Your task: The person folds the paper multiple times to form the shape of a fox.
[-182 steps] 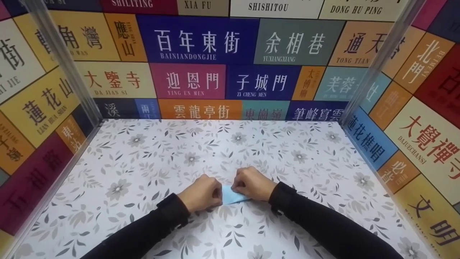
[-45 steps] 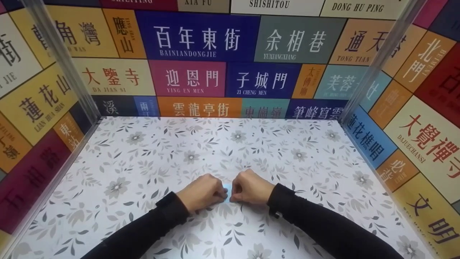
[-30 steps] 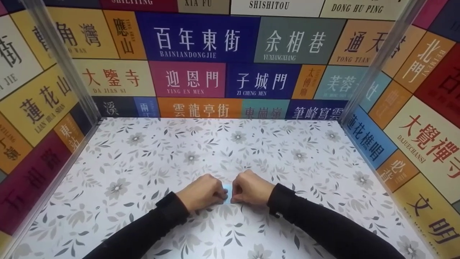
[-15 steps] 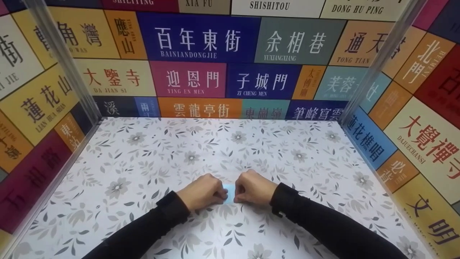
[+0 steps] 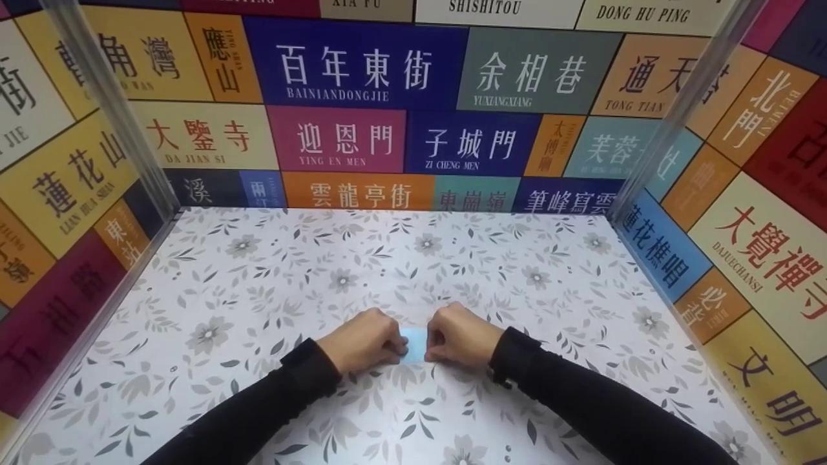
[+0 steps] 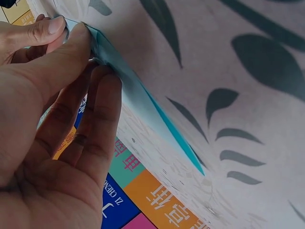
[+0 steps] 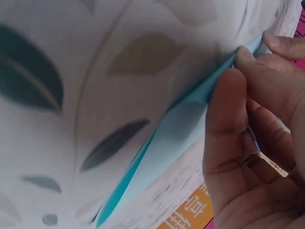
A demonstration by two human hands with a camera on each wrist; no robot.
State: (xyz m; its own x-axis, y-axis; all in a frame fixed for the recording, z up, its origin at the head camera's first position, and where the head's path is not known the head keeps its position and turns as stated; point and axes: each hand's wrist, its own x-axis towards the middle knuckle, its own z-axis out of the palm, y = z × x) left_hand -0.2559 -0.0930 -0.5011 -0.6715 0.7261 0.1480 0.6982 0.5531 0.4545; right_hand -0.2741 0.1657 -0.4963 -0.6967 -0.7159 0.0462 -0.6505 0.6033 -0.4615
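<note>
A small piece of light blue folded paper [image 5: 413, 345] lies between my two hands, near the middle of the table in the head view. My left hand [image 5: 365, 342] pinches its left part between thumb and fingers, and my right hand [image 5: 466, 339] pinches the right part. In the left wrist view the paper [image 6: 136, 98] is a narrow folded strip running to a point, with a brighter blue inner layer along one edge. The right wrist view shows a similar folded, pointed end of the paper [image 7: 178, 126]. Fingers cover both gripped areas.
The table [image 5: 310, 252] has a white cover printed with grey flowers and leaves. Panels with colourful Chinese street-name signs [image 5: 355, 68] enclose it at the back and both sides. Clear strips [image 5: 129, 123] run along the corners.
Six seconds ago the paper showed as a wedge reaching under the right hand. The hands then came close together; over the last second the right hand has slid slightly right, uncovering more paper.
</note>
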